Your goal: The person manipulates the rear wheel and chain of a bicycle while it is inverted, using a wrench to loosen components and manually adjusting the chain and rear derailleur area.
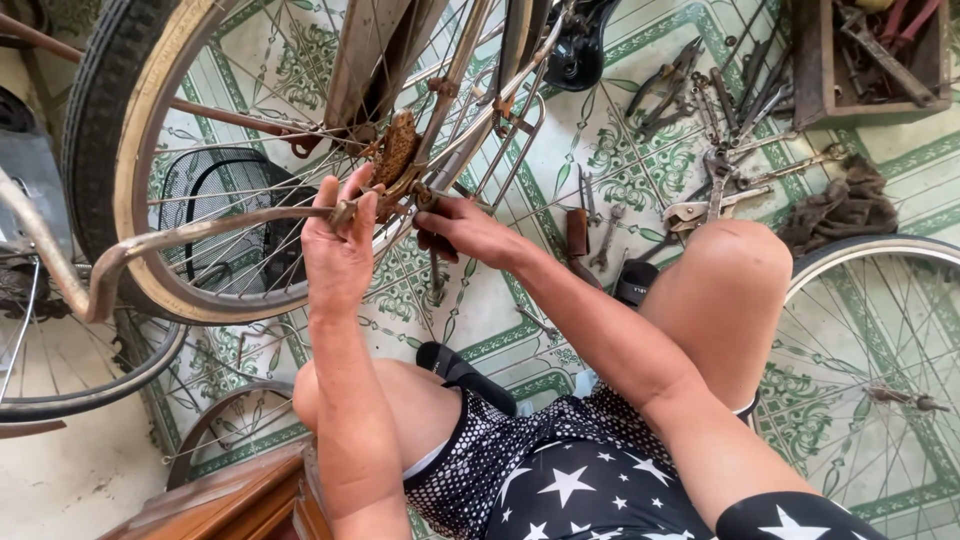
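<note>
No packages, labels or signs were legible anywhere; the nearest container was a dark wooden toolbox [868, 62] at 1 o'clock, open-topped, w/ rusty tools inside. Left hand [338, 255] sat at the rusty rear hub [398, 160] of the upturned bicycle wheel [140, 170], fingers curled together and clamped on the end of the grey frame stay [180, 238] right at the axle. Right hand [468, 232] was just beside it at 3 o'clock of the hub, fingers closed around a dark tool handle [440, 245] whose tip met the axle area; exact tool type couldn't be told. The hub lay at centre-top, between both hands, touching or nearly touching each. Loose pliers and wrenches [700, 120] lay scattered on the patterned green-white tile floor [620, 160] at 1–2 o'clock, a grey rag [840, 205] near them. A second spoked wheel [880, 370] lay at 4 o'clock, its rim close to the person's knee [735, 260]. A black wire basket [225, 215] showed behind the spokes at 10 o'clock. Room was tight: wheel rim left, knees below, tools right; some bare tile lay between hub and tools.
</note>
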